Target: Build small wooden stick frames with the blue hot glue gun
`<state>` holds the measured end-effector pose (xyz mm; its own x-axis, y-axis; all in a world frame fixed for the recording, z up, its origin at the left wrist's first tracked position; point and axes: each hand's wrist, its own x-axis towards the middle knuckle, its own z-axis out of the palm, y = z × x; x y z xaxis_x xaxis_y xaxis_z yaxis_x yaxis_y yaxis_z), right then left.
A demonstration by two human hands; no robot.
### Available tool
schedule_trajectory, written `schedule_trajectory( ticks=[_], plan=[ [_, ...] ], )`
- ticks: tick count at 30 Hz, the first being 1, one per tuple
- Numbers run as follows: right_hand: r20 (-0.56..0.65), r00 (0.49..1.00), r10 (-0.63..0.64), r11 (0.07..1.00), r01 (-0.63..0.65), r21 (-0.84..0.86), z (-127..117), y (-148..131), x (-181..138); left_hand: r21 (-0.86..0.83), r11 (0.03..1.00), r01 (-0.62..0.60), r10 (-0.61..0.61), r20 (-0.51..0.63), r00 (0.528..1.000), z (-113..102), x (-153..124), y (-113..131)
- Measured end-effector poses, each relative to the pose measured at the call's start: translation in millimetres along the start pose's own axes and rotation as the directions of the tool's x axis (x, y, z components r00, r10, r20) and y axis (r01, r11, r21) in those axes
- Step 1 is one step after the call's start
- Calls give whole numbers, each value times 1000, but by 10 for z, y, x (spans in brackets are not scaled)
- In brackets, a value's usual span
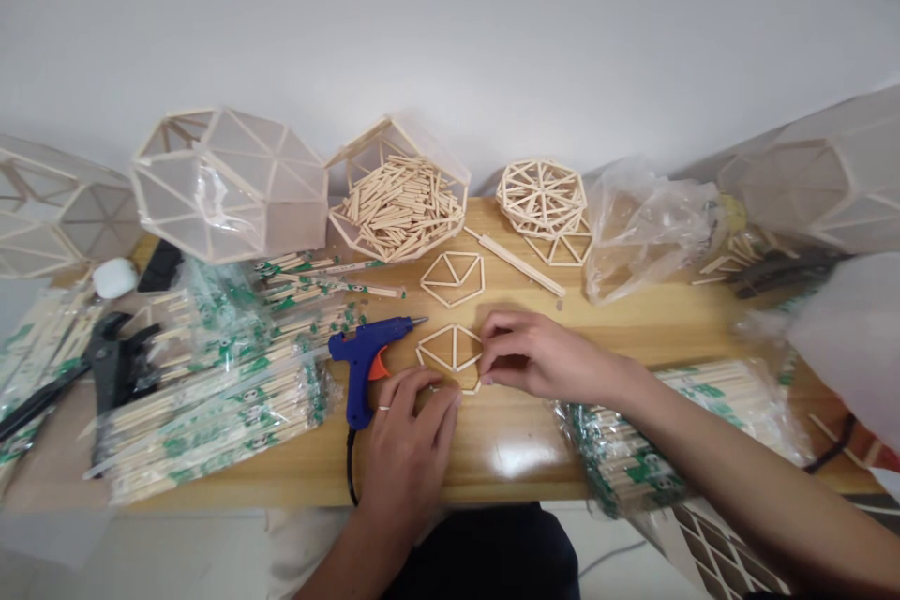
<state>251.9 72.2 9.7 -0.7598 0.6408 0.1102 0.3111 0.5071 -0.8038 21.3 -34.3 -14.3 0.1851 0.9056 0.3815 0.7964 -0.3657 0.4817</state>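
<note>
A small polygon frame of short wooden sticks (454, 349) lies on the wooden table in front of me. My right hand (531, 354) pinches its right side between thumb and fingertips. With fingers bent and thumb close to the index finger, my left hand (409, 427) grips its lower edge, and the fingers partly hide that side. A blue hot glue gun (362, 361) with an orange trigger lies just left of the frame, its nozzle pointing right toward it. Behind it rests a similar stick frame (454, 279), untouched.
Cut sticks fill an open polyhedron (400, 206) at the back. Beside it stand a large covered polyhedron (229, 183) and stacked stick frames (541, 197). Packs of wrapped chopsticks (217, 422) lie left, another pack (633, 450) under my right forearm. A black cutter (112, 366) sits far left.
</note>
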Motion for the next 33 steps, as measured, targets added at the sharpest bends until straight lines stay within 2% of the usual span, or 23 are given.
schedule_trajectory(
  ticks=[33],
  plan=[
    [10,1000,3,1000,-3,8,1,12,-7,-3,1000,17,-17,12,1000,-6,-4,14]
  ],
)
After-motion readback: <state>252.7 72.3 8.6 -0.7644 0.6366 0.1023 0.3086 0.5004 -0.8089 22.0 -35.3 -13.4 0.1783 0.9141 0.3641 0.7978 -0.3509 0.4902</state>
